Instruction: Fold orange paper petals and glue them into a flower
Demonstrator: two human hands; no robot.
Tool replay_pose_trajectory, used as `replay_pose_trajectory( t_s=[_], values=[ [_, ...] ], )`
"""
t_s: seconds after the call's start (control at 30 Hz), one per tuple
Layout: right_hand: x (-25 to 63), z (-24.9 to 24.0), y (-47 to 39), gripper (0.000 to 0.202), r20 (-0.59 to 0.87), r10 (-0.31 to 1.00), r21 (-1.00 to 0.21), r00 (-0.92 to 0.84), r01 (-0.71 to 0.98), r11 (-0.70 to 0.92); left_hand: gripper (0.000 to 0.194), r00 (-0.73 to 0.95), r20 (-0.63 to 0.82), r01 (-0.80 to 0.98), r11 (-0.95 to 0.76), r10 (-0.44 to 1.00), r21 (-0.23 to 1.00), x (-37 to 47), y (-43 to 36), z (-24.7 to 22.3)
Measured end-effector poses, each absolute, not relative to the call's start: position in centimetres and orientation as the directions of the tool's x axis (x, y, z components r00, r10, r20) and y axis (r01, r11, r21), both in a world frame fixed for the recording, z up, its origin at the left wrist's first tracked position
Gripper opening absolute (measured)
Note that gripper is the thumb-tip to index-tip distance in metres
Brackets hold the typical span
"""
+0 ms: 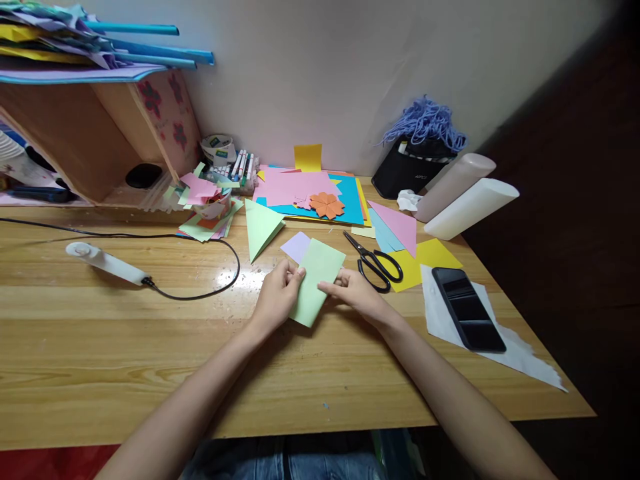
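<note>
A light green paper rectangle [318, 275] is held slightly tilted above the wooden table [125, 360]. My left hand [281, 293] pinches its left edge between thumb and fingers. At its right edge my right hand [354, 291] grips the paper, thumb on the front and the other fingers partly behind it. Just behind the paper lies a small lilac piece [296, 247]. A folded green triangle [261, 228] rests farther back on the left. Black-handled scissors [375, 261] lie to the right of my right hand.
Yellow paper [425, 260] and a black phone [467, 307] on white paper are at the right. Coloured sheets [350, 200] with an orange paper flower [327, 206] lie behind. A white corded device [107, 262] is at the left, near a wooden box [175, 127].
</note>
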State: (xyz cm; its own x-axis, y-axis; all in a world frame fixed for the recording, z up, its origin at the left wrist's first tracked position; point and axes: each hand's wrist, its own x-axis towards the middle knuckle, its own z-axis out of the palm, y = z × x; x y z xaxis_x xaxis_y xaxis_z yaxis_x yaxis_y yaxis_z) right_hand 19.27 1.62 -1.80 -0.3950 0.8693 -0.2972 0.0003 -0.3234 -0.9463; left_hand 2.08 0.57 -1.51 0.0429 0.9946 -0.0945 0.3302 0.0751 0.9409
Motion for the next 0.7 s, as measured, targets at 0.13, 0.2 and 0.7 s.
replay_pose_trajectory(
  t_s=[0.13,0.2,0.7],
  values=[
    [18.8,-1.8,1.2,0.039,-0.330,0.886,-0.935,-0.325,-0.017,-0.354,0.022,0.034,-0.100,0.371,0.080,0.994,0.925,2.3,0.4,-1.7],
    [18.6,-1.8,1.1,0.039,-0.336,0.895,-0.929,-0.293,-0.050,-0.366,0.023,0.016,-0.080,0.391,0.068,0.997,0.918,2.4,0.3,-1.8],
    [19.5,-2.2,1.9,0.033,-0.260,0.948,-0.965,-0.186,0.013,-0.262,0.027,0.354,-0.262,0.027,0.271,0.898,0.962,2.9,0.2,-2.7]
  ],
)
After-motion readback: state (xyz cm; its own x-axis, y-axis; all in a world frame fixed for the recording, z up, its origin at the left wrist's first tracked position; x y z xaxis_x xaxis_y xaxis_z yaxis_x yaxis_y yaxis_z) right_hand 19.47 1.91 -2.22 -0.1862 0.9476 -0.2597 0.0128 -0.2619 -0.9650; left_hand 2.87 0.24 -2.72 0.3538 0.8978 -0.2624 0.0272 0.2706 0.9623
